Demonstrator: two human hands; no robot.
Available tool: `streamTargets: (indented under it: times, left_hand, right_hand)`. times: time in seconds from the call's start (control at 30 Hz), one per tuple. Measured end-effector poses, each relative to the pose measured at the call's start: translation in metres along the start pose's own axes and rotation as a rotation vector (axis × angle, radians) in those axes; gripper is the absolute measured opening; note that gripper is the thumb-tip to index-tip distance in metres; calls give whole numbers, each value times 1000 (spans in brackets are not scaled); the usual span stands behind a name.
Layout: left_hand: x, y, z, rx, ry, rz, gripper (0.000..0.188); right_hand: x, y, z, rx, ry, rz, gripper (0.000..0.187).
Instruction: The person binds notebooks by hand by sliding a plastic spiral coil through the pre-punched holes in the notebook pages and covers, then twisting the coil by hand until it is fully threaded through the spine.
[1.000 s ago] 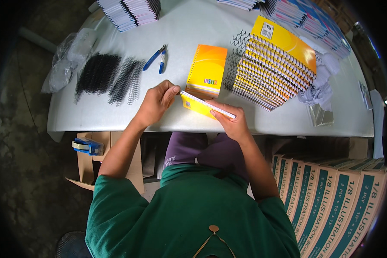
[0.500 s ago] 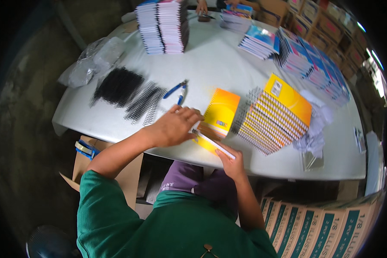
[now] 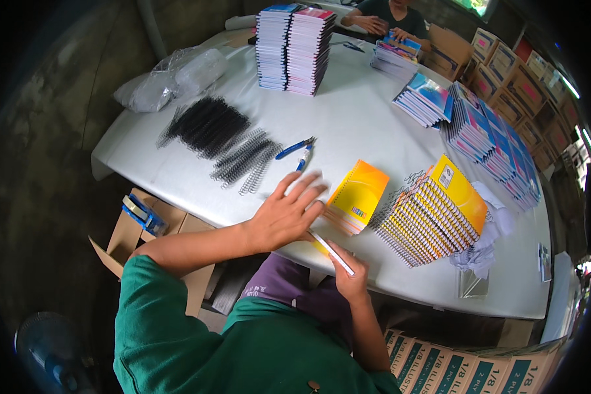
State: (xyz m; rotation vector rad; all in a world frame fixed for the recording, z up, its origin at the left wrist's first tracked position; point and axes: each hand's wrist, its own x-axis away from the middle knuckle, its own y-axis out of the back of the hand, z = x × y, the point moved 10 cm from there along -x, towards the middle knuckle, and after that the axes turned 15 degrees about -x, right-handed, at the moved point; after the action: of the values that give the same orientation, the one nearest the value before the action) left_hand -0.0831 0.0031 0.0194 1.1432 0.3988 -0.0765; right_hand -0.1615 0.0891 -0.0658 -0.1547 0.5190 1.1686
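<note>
left hand (image 3: 285, 215) unfurled, fingers spread beyond notebook (image 3: 322, 243) end; right hand (image 3: 352, 281) pinching other end

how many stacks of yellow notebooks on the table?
2: a small stack just beyond the left hand, and a larger coil-bound stack to its right. Not counted: the single notebook in the right hand. No other yellow stack visible.

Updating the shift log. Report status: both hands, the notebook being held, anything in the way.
Right hand gripping yellow notebook. Left hand open at notebook's far end, contact unclear. Blue-handled pliers lying close beyond left hand.
</note>
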Motion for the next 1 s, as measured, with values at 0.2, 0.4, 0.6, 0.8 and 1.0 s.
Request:
streamTargets:
  times: [0.2,0.4,0.6,0.8,1.0]
  left_hand:
    - [90,-69,-78,40,-200,-23,95]
    - [56,-54,21,271,512,-386,107]
    - [63,-34,-29,-43,107,-533,101]
    - [109,-102,-71,154,29,-246,115]
    - [29,-22,-11,50,213,-421,108]
  right_hand:
    - [4,3,-2,-51,12,-111,29]
    - [7,-20,13,28,205,20,41]
    - [9,-8,13,47,194,1,43]
    - [0,-13,1,-43,121,-38,44]
    - [0,-8,8,-1,201,-15,40]
